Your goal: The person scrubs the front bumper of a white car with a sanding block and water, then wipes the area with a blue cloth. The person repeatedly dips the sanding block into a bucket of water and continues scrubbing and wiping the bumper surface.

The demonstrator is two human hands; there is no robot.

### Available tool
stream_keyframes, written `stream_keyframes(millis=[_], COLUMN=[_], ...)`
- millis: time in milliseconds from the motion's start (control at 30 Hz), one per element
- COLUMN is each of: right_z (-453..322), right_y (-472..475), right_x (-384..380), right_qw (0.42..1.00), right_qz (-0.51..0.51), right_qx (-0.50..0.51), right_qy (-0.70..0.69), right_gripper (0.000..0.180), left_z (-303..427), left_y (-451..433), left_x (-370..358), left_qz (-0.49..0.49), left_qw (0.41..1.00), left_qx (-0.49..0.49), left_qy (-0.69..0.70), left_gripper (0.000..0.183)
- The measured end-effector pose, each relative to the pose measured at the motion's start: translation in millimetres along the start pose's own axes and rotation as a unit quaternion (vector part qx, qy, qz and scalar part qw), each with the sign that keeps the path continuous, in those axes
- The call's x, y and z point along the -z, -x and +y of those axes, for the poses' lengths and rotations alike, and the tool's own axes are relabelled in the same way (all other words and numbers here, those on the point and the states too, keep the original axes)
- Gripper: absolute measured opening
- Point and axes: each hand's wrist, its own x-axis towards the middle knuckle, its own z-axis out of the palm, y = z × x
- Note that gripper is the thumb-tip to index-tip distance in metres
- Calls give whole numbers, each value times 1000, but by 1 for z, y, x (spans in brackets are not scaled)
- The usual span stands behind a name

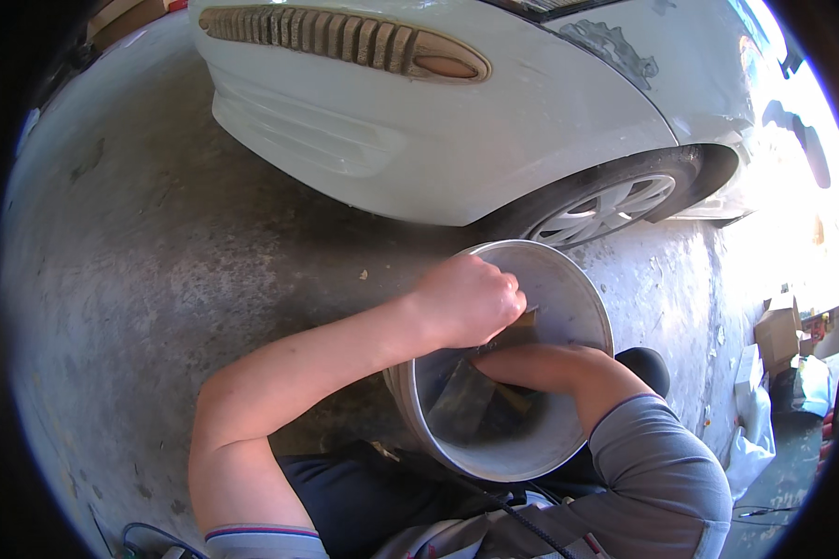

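Note:
A large pale bucket (596,307) stands tilted between my knees, its mouth facing me. Over its far left rim, my left hand (472,302) is curled into a fist; the fingertips are turned away, so I cannot tell whether they grip anything. My right forearm (552,367) reaches inside, and most of my right hand is hidden behind the left one. A brownish-yellow piece of thin material (524,320) shows just below my left knuckles; which hand touches it is unclear. Deeper in the bucket lie dark, flat pieces (465,402), partly in shadow.
Beyond the bucket is a white car bumper (405,133) with a brown-tinted slatted insert (342,38). To its right are a front wheel (605,206) and a grey patch (608,49) on the bodywork. Cardboard boxes (777,332) and a plastic bag (751,437) lie at right on the concrete floor (147,279).

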Motion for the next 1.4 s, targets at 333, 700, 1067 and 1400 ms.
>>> stream_keyframes(millis=[333, 700, 1067, 1400], right_z=[24, 13, -22, -19], right_y=[5, 129, 212, 216], right_x=[-28, 84, 132, 139], right_qw=[993, 962, 870, 809], right_qz=[-40, 207, 329, 376], right_qx=[17, -52, 43, 37], right_qy=[-106, -169, -364, -450], right_gripper=[46, 50, 58, 54], left_z=[-5, 2, 9, 0], left_y=[3, -5, -30, -46], left_x=[-9, 5, 12, 20], left_qz=[-40, -278, 180, -53], left_qw=[999, 960, 954, 736], left_qx=[-23, -28, 151, 292], left_qy=[17, -20, 188, 608], left_gripper=[12, 8, 23, 31])
